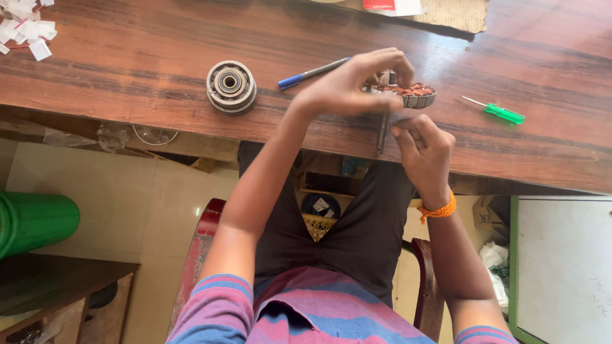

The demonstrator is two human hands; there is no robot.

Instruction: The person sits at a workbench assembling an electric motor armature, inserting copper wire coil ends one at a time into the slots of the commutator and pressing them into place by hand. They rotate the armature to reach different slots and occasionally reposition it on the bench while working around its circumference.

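My left hand (354,83) grips the top of a round motor stator (414,94) with copper-coloured windings, held just above the wooden table (127,57). A metal shaft (382,130) hangs down from the stator. My right hand (424,150) is below it, fingers curled near the shaft's lower end; I cannot tell whether they touch it. An orange thread band circles my right wrist.
A round metal bearing housing (231,86) lies on the table to the left. A blue pen (309,73) and a green-handled screwdriver (503,113) lie beside the hands. White paper scraps (25,28) sit at the far left corner. A green cylinder (35,220) lies on the floor.
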